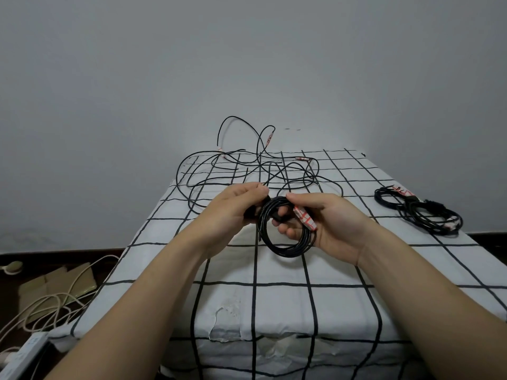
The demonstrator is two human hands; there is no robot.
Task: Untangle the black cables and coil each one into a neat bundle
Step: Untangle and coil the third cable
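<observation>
Fingers (303, 200) of the right hand (326, 223) curl round a coiled black cable (285, 250), held just above the checked sheet (279, 305). The left hand (233, 209) pinches its loose end. Finished bundles (419, 212) lie at the right edge. A tangle of black cables (247, 171) at the far end waits uncoiled, so I judge roughly half done. No container shows.

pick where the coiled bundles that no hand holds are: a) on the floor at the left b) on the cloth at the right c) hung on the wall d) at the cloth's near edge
b: the bundles lie on the cloth at the right, apart from the coil that the left hand and right hand hold.
</observation>
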